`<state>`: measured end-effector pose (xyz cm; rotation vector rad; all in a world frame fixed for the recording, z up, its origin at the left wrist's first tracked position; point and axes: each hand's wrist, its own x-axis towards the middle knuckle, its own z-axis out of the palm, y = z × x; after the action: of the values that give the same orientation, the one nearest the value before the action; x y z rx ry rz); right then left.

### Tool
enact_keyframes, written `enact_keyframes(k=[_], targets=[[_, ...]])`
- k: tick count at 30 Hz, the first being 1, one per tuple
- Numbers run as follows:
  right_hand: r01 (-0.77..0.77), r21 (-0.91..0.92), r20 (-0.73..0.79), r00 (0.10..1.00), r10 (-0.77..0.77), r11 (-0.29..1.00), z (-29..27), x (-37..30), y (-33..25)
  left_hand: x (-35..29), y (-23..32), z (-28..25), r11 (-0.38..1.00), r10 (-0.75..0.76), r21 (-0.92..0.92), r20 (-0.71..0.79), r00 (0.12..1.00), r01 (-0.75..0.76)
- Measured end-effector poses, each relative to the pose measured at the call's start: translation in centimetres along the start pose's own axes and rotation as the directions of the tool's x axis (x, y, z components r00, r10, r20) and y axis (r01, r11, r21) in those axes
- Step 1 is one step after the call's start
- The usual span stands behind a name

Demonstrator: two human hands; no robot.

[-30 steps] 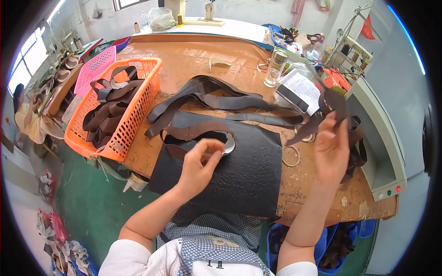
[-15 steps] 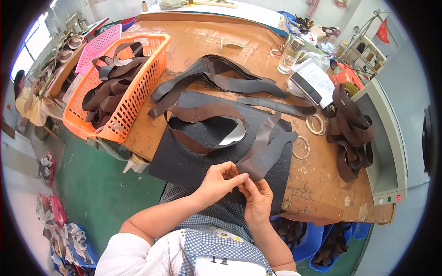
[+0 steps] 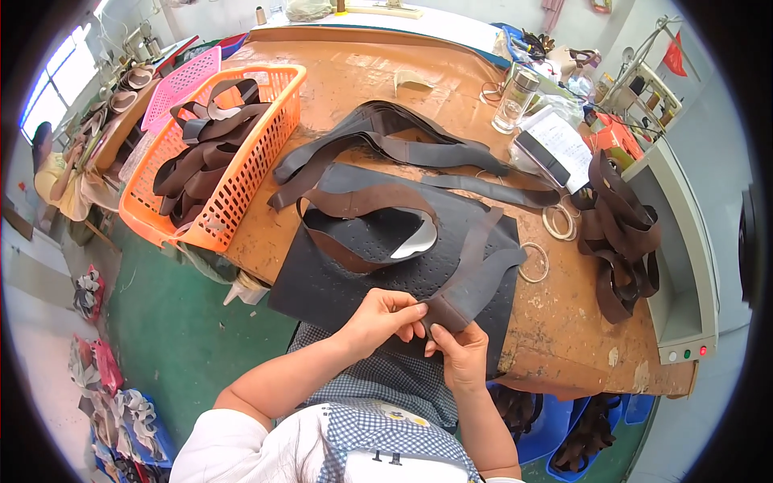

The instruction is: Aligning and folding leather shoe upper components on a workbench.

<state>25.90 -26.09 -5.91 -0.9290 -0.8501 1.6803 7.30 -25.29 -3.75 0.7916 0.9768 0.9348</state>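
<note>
My left hand (image 3: 388, 318) and my right hand (image 3: 459, 350) are both closed on the near end of a dark brown-grey strip (image 3: 473, 288), pinching it between thumbs and fingers at the front of the table. From there the strip runs away from me in two bands over a black perforated mat (image 3: 322, 283). Left of it on the mat lies a brown strip loop (image 3: 372, 199), with a pale, whitish patch inside its right end. Behind the mat is a bundle of long grey-brown strips (image 3: 386, 137). A single strip (image 3: 491, 189) lies right of the bundle.
An orange basket (image 3: 262, 141) of brown strips stands at the left. On the right are rings (image 3: 535, 262), a glass bottle (image 3: 513, 101), a paper sheet (image 3: 560, 145), hanging brown strips (image 3: 618, 241) and a grey cabinet (image 3: 684, 266). Blue bins (image 3: 539, 431) sit below. Another person (image 3: 56, 173) sits far left.
My hands have moved a little apart, the right one shifting right and down along the strip's end. The whole view has shifted slightly.
</note>
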Motion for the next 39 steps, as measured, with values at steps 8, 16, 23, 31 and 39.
enact_keyframes(k=[8,16,23,31,39], targets=[[0.034,-0.049,-0.021,0.999,-0.035,0.998,-1.0,-0.3,-0.1,1.2,0.9,0.1,0.176,0.786,0.84,0.194,0.587,-0.513],[0.081,-0.068,-0.048,0.995,-0.085,0.994,-1.4,0.6,0.9,6.9,0.4,-1.8,-0.284,0.775,0.945,0.327,0.541,-0.164],[0.064,-0.032,-0.055,0.996,-0.066,0.997,-1.2,0.9,0.7,5.1,0.1,-2.6,-0.303,0.735,0.906,0.419,0.533,-0.295],[0.068,-0.004,-0.014,0.998,-0.069,0.998,-1.1,0.3,-0.4,-0.3,1.7,-4.6,-0.317,0.591,0.796,0.591,0.549,-0.515],[0.218,-0.002,-0.121,0.969,-0.217,0.976,0.5,0.7,-1.1,0.4,0.2,1.6,-0.082,0.762,0.953,0.248,0.598,-0.291]])
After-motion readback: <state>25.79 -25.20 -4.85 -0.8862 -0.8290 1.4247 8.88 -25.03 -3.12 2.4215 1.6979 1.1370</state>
